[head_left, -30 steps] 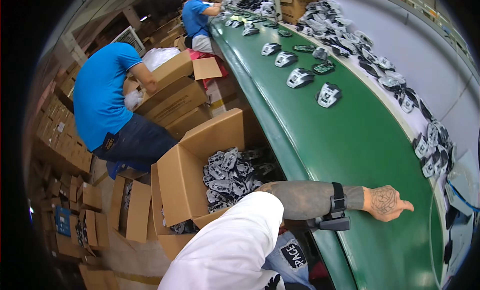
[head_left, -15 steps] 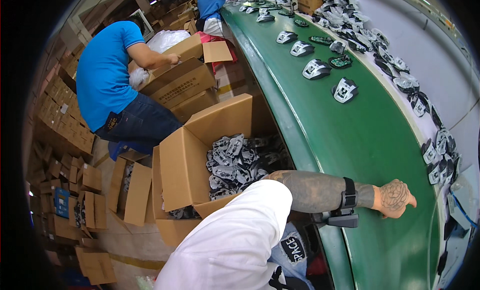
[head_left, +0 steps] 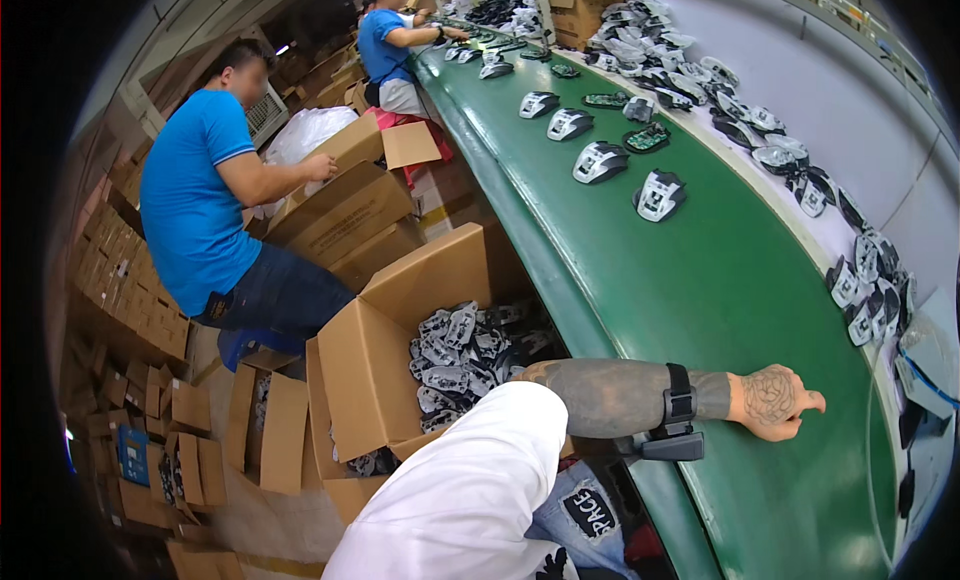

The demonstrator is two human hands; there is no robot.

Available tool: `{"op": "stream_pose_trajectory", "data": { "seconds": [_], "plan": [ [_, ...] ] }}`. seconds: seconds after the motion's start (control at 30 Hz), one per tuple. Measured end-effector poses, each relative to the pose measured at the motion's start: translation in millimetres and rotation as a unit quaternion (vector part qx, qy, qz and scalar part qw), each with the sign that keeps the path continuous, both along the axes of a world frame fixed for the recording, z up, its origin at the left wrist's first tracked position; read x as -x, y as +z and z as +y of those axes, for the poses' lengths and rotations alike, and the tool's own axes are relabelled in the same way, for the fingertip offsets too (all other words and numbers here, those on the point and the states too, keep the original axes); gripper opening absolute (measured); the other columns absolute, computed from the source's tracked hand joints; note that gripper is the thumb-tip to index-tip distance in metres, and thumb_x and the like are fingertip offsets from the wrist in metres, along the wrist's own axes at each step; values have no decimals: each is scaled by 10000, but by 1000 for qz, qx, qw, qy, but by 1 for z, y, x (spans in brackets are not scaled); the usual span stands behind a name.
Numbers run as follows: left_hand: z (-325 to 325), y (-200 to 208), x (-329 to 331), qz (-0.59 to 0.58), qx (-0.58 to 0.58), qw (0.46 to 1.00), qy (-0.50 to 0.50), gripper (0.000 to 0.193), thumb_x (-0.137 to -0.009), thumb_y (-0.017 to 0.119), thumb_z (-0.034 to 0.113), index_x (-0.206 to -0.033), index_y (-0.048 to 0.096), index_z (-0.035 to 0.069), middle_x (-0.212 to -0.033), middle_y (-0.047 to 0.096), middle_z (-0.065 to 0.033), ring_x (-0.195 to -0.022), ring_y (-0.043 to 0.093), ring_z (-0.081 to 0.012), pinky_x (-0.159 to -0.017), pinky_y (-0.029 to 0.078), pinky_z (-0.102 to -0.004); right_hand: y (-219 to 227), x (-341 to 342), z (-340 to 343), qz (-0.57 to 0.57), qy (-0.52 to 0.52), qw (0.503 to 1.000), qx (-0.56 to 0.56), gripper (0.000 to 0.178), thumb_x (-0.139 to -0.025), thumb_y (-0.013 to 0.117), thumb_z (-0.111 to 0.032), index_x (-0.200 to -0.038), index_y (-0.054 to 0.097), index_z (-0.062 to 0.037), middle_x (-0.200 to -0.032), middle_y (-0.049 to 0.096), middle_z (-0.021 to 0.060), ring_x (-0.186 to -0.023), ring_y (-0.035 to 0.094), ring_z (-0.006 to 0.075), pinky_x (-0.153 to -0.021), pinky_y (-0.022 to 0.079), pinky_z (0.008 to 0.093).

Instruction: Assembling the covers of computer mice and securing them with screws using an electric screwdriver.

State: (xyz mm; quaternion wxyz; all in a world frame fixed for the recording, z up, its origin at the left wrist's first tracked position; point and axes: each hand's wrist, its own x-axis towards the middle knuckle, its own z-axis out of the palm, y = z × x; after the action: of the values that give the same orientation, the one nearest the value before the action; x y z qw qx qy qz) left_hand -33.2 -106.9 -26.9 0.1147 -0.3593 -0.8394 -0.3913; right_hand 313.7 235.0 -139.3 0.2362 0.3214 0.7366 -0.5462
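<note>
My left arm, in a white sleeve with a black strap round the forearm, reaches right across the green conveyor belt [head_left: 700, 280]. Low over the belt's right part is my left hand [head_left: 772, 402], back up, its fingers curled under and one digit pointing right. Whatever the fingers may hold is hidden. Farther up the belt stand several grey-and-black computer mouse shells; the nearest mouse shell [head_left: 660, 196] is well beyond my hand. Beside them lies an open mouse base with a green circuit board [head_left: 647, 138]. My right hand is out of view.
Left of the belt, an open cardboard box [head_left: 360, 365] holds many mouse parts. A pile of mouse shells [head_left: 868, 290] lines the belt's right edge. A co-worker in a blue shirt [head_left: 195, 200] sits at another carton [head_left: 345, 215]; a second person [head_left: 385, 45] works at the far end.
My view has shifted, so the belt and boxes sit lower and further left. The nearer co-worker has straightened up and raised a hand above the carton. My left hand stays in nearly the same pose.
</note>
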Motion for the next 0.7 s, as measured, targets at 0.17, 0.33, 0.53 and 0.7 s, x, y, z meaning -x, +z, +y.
{"op": "stream_pose_trajectory", "data": {
  "seconds": [0.17, 0.33, 0.53, 0.7],
  "plan": [
    [7, -2, 6, 23, -16, 999, -35, 331, -741, 538, 153, -1053, 580, 50, -567, 592, -86, -559, 594, -294, -608, 478, -405, 3, -2, -11, 33, -73, 996, -48, 487, -904, 521, -345, -492, 431, -101, -430, 388, -11, -358, 348, 122, -389, 280, 278],
    [10, 7, 15, 102, 1, 993, -68, 215, -762, 577, 132, -960, 634, 68, -672, 593, -113, -635, 597, -282, -608, 484, -385, -75, -16, 32, 51, -145, 985, 78, 523, -877, 554, -311, -437, 515, -32, -398, 466, 96, -307, 417, 175, -343, 342, 302],
    [10, 21, 11, 62, 49, 994, -71, 148, -779, 619, 120, -919, 649, 83, -692, 595, -85, -661, 585, -253, -629, 471, -356, -2, -2, 1, 46, -127, 989, 64, 540, -895, 551, -373, -489, 593, -19, -400, 508, 90, -307, 473, 170, -350, 385, 262],
    [14, 24, -5, 56, 41, 994, -86, 128, -787, 612, 124, -896, 666, 86, -784, 655, -97, -691, 614, -255, -660, 492, -349, -5, -25, -1, 75, -112, 988, 78, 553, -903, 542, -367, -496, 593, 4, -382, 495, 85, -290, 462, 171, -336, 369, 261]
  ]
}}
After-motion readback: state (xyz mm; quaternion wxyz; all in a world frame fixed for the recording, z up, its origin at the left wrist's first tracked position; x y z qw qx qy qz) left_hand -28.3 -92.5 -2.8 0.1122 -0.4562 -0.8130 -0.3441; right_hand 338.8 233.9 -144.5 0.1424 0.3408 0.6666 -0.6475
